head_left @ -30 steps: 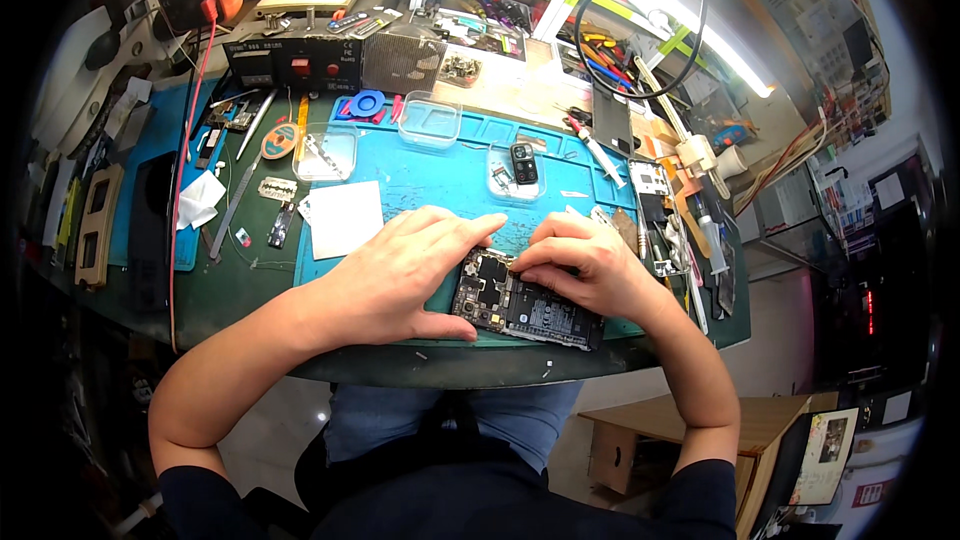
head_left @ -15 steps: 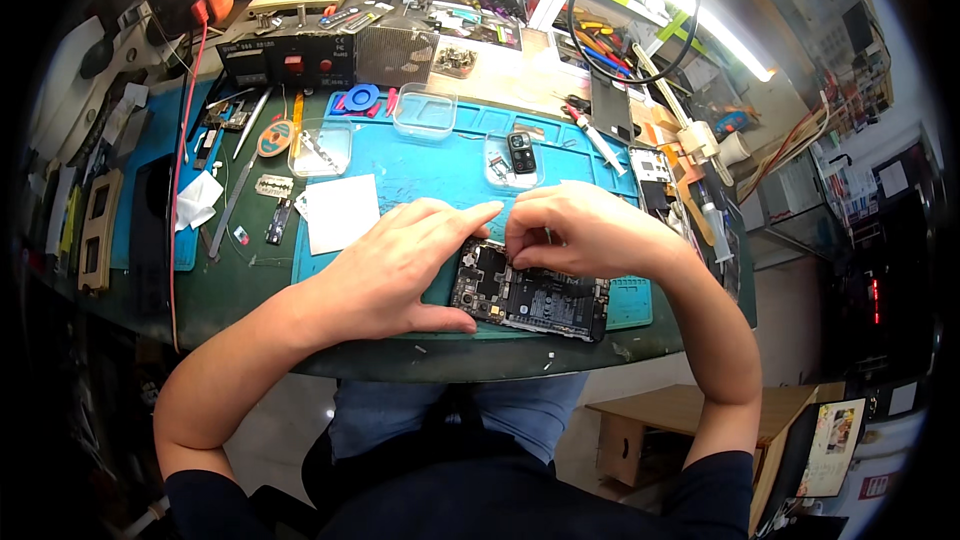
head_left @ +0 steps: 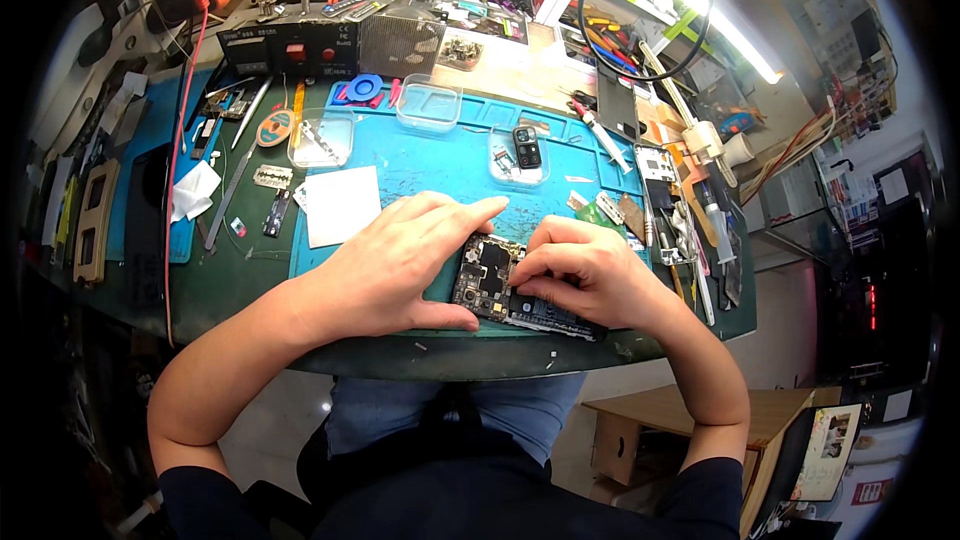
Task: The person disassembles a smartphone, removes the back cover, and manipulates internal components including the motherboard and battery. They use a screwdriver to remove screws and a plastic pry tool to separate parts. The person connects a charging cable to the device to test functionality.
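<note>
Spreading left hand (head_left: 405, 255): laid around the left end of the phone (head_left: 482, 296), thumb by its lower edge and fingers by its upper corner; whether it grips or only rests, I can't tell from where I stand. Its pose is much the same as half a second ago.
Curled right hand (head_left: 580, 265): thumb and forefinger drawn together over the middle of the phone, beside the bare circuit board (head_left: 489, 266); I can't make out whether a small part is caught between them.
Change in that hand: half a second ago it sat higher, up by the phone's far edge; now it has come down lower over the battery (head_left: 545, 316).
Phone: opened up and lying near the front edge of the blue mat (head_left: 430, 162), between both hands, in about the same spot as before.
Battery: more of it showed half a second ago; the right hand now covers much of it.
Back in sight: a small green piece (head_left: 590, 214) beyond the right hand, which hid it half a second ago.
Clear tray (head_left: 508, 179): on the mat beyond the hands, a dark camera piece (head_left: 526, 148) inside, unmoved.
Left side: a white square sheet (head_left: 343, 206), partly on the mat.
</note>
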Demonstrator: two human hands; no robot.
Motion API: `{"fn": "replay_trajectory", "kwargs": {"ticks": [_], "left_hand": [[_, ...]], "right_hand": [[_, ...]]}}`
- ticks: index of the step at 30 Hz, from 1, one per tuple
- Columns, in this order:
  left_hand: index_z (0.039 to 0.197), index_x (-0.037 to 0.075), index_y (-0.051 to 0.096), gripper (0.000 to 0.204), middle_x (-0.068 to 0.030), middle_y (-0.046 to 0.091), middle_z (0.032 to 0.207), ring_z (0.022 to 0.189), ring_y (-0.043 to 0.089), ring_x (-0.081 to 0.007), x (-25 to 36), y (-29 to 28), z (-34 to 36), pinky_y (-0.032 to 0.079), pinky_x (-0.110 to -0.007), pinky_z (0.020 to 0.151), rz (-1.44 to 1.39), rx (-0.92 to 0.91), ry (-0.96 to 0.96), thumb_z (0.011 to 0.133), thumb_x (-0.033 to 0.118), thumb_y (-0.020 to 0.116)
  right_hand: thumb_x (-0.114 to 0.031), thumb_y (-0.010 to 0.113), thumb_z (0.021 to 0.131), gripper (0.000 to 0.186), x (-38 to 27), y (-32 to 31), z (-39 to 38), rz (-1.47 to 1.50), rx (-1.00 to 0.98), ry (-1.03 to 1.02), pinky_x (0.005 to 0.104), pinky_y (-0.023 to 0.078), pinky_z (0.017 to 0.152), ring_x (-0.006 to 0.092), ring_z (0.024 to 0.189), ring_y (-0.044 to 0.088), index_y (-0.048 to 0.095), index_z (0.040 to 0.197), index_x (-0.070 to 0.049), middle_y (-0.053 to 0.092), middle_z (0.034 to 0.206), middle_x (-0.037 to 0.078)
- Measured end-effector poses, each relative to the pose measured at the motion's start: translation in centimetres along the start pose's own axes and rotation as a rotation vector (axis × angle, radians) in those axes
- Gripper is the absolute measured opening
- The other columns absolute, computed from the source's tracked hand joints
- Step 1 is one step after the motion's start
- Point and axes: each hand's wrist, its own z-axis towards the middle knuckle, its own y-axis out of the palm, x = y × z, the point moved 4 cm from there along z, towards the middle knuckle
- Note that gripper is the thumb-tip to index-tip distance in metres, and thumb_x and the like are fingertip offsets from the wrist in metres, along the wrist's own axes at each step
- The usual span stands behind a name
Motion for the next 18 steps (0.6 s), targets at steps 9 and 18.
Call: {"fn": "replay_trajectory", "kwargs": {"ticks": [9, 18], "left_hand": [[0.161, 0.004, 0.038, 0.110, -0.0121, 0.064, 0.137, 0.128, 0.057, -0.0335, 0.0, 0.0, 0.1, 0.044, -0.046, 0.112, -0.019, 0.002, -0.009, 0.071, 0.027, 0.096], [0.160, 0.004, 0.038, 0.109, -0.0123, 0.064, 0.138, 0.129, 0.057, -0.0345, -0.1, 0.0, 0.1, 0.044, -0.046, 0.113, -0.026, -0.006, -0.020, 0.070, 0.025, 0.096]], "right_hand": [[-0.002, 0.082, 0.088, 0.016, 0.3, 0.0, 0.3, -0.015, -0.027, -0.013, 0.0305, 0.051, 0.064, 0.0168, 0.076, 0.064, 0.078, 0.102, -0.007, 0.065, 0.093, 0.004], [0.000, 0.079, 0.089, 0.019, 0.3, -2.2, 1.1, 0.108, -0.018, 0.223, 0.0251, 0.044, 0.062, 0.0076, 0.069, 0.055, 0.074, 0.107, -0.006, 0.060, 0.086, 0.001]]}}
